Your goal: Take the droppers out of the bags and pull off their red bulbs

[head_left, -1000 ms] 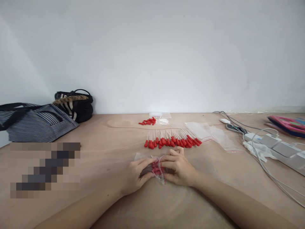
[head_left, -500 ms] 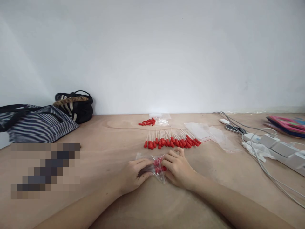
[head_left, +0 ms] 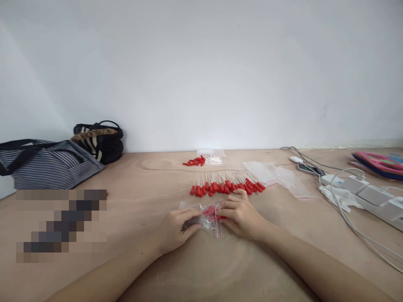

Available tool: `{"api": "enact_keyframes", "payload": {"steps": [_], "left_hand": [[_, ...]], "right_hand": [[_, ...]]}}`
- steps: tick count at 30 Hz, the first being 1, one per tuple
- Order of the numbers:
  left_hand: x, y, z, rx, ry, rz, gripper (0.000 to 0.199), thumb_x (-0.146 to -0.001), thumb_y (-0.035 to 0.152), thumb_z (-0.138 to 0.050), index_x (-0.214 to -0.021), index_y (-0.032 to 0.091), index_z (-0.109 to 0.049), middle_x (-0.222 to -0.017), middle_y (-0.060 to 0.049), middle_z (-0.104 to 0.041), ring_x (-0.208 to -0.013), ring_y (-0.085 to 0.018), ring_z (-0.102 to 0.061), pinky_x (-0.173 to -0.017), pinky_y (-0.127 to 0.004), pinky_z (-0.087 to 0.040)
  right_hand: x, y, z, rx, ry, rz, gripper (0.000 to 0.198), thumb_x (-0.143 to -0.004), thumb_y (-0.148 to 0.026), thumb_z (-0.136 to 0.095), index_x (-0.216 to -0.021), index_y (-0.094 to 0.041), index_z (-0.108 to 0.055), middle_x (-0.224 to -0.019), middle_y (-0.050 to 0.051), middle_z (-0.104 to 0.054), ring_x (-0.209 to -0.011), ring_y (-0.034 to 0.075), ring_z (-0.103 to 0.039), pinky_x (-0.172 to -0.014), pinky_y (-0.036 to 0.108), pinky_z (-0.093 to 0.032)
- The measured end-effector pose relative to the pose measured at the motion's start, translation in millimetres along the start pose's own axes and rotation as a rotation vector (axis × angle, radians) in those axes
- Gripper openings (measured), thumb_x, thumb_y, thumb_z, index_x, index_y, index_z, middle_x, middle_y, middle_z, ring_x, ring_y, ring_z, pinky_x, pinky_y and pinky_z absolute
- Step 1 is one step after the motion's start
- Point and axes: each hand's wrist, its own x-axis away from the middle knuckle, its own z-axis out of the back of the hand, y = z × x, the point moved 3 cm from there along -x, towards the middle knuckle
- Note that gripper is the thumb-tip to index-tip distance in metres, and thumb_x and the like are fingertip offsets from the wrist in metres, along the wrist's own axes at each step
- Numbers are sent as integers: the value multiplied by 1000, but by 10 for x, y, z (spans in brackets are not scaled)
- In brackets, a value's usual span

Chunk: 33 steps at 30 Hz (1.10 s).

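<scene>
My left hand [head_left: 179,230] is closed around the lower part of a clear zip bag [head_left: 208,226]. Its fingers and thumb pinch the bag from the left. Red bulb ends of droppers [head_left: 210,210] show at the bag's mouth. My right hand [head_left: 239,214] is closed over those red ends from the right, its index finger bent up. How deep the droppers sit inside the bag is hard to see under the fingers. Just beyond my hands lies a row of droppers [head_left: 227,185], their red bulbs towards me and slim pale stems pointing away.
Further back are small red pieces [head_left: 195,160] and a clear bag with thin pale sticks [head_left: 215,160]. Flat zip bags [head_left: 262,172] lie right of the row. A power strip [head_left: 371,193] with cables stands at right, a striped bag [head_left: 58,165] at left.
My right hand has shifted slightly right and up, away from the left hand. More of the red ends and the bag's mouth now show between the hands.
</scene>
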Motion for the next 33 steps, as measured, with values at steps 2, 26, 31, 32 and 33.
{"api": "enact_keyframes", "payload": {"steps": [2, 26, 31, 32, 33], "left_hand": [[-4, 5, 4, -9, -2, 13, 20, -78, 23, -54, -97, 21, -61, -94, -2, -67, -82, -16, -62, -74, -27, -50], [-14, -21, 9, 18, -22, 2, 21, -79, 27, -52, -98, 21, -58, -95, -3, -66, -83, -17, -61, -74, -28, -49], [5, -30, 11, -31, 14, 7, 29, -76, 26, -55, -104, 21, -55, -106, -7, -58, -98, -20, -55, -85, -34, -45], [7, -45, 16, -55, 36, 24, 36, -74, 28, -58, -108, 21, -53, -111, -8, -54, -103, -22, -51, -89, -37, -43], [6, -67, 20, -76, 54, 49, 45, -71, 30, -60, -114, 22, -49, -117, -10, -49, -109, -25, -47, -92, -40, -40]], "right_hand": [[22, 83, 96, -70, -15, 30, 17, -82, -24, -49, -90, -22, -65, -77, 3, -63, -79, 16, -52, -84, 40, -28], [-718, 503, -16, 162, 326, -123, 22, -86, -14, -39, -92, -16, -60, -92, 8, -63, -86, 17, -54, -85, 34, -36], [-865, 344, -259, 382, 78, -46, 16, -84, -13, -45, -87, -14, -60, -87, 8, -60, -82, 18, -50, -85, 35, -29], [-864, 330, -273, 381, 69, -50, 15, -83, -13, -45, -84, -14, -61, -85, 8, -59, -81, 18, -50, -85, 36, -28], [-860, 318, -282, 380, 53, -58, 15, -83, -13, -45, -81, -14, -60, -84, 7, -59, -81, 18, -49, -86, 37, -27]]}}
